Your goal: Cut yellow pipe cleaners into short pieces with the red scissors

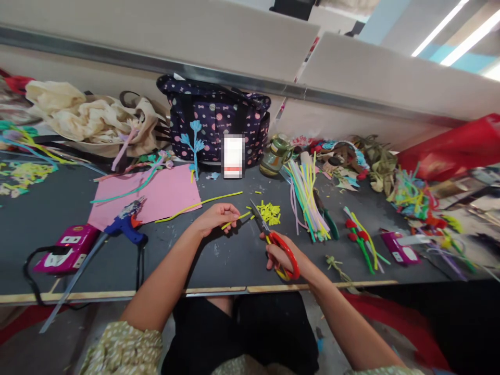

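Head view: your left hand (219, 217) has its fingers curled in, thumb and fingertips pinching a short yellow stem (244, 215) that points towards two o'clock, its end by the scissor blades; you cannot tell whether they touch. Your right hand (278, 256) is wrapped around the red-handled scissors (288, 249), fingers through the grips, tips aimed towards eleven o'clock. How far the blades part is too small to tell. Your left forearm slants up from seven o'clock, your right from five, both hands low over the worktop (230, 260). A heap of yellow clippings (271, 212) lies at three o'clock from your left hand, and a long yellow stem (211, 199) at eleven.
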`<act>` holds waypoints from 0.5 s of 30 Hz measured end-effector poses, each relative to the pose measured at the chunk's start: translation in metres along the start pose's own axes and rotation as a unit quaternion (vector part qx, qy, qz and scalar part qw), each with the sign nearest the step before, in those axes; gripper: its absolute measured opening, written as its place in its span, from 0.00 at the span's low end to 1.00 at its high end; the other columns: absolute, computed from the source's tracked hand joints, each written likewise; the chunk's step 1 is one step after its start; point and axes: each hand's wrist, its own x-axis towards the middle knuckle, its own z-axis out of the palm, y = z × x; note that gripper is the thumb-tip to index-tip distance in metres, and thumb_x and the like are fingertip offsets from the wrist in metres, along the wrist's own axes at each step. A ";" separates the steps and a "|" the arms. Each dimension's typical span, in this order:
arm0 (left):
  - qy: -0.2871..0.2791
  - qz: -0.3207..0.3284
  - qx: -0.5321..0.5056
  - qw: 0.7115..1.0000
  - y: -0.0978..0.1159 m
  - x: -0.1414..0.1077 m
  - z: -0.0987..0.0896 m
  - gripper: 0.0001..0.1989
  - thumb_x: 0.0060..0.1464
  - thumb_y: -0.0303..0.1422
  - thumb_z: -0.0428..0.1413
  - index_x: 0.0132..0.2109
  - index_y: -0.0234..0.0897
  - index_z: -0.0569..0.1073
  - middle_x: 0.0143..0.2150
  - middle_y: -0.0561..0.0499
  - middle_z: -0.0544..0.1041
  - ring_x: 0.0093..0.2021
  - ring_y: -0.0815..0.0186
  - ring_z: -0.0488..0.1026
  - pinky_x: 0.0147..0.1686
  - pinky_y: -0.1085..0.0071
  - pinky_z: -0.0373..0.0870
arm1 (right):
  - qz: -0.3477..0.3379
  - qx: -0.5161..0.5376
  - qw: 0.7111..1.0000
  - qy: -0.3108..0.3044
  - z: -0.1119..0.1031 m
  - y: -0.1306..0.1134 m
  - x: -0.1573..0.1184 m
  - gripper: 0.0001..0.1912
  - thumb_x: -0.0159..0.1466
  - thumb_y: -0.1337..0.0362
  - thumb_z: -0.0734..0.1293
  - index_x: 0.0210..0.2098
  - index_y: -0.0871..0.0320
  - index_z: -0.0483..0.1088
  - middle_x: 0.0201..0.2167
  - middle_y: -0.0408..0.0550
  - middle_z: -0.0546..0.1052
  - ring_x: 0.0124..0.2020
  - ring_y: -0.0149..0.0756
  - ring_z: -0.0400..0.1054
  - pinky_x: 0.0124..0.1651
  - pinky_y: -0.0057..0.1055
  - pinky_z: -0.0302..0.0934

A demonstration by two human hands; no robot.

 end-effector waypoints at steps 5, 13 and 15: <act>0.004 0.014 -0.016 1.000 0.000 -0.001 0.000 0.17 0.49 0.40 0.63 0.39 0.32 0.71 0.27 0.51 0.75 0.22 0.74 0.68 0.22 0.77 0.65 | 0.027 0.113 0.993 0.024 -0.001 -0.005 -0.007 0.28 0.49 0.65 0.62 0.51 0.59 0.63 0.26 0.41 0.74 0.30 0.38 0.76 0.27 0.26 0.63; 0.008 0.037 -0.033 0.999 -0.001 0.000 0.003 0.17 0.48 0.40 0.64 0.39 0.32 0.71 0.27 0.50 0.75 0.22 0.74 0.69 0.23 0.77 0.67 | 0.017 0.065 0.998 -0.021 -0.007 -0.007 -0.018 0.35 0.50 0.66 0.61 0.59 0.58 0.57 0.31 0.44 0.77 0.36 0.38 0.75 0.33 0.28 0.64; 0.016 0.047 -0.036 0.998 -0.001 0.001 0.004 0.18 0.48 0.40 0.64 0.39 0.32 0.71 0.27 0.50 0.75 0.23 0.74 0.69 0.23 0.77 0.67 | 0.010 0.044 0.999 -0.019 -0.006 -0.008 -0.020 0.33 0.51 0.66 0.61 0.58 0.58 0.59 0.32 0.45 0.78 0.37 0.38 0.75 0.35 0.29 0.65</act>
